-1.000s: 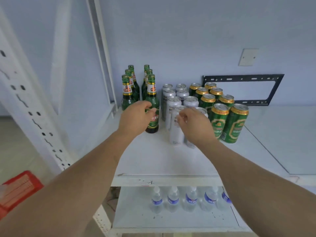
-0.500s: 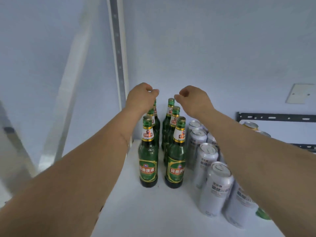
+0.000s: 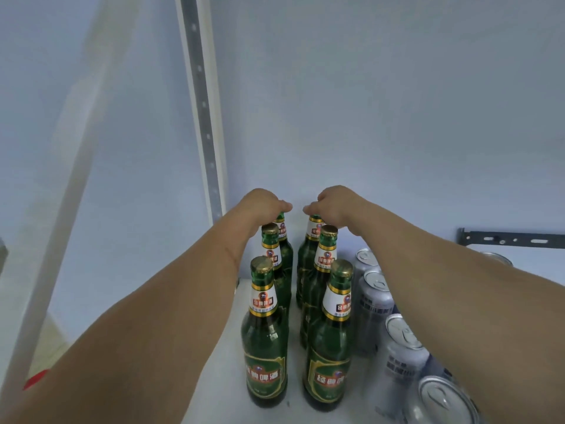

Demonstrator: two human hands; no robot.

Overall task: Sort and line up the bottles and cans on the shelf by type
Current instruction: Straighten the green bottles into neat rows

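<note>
green glass bottles stand upright in two columns of three on the white shelf, gold caps up. the left hand sits curled over the top of the rear left bottle, and the right hand is curled over the top of the rear right bottle; whether the fingers truly grip the caps i cannot tell. silver cans line up just beside the right column, partly hidden under the right forearm.
</note>
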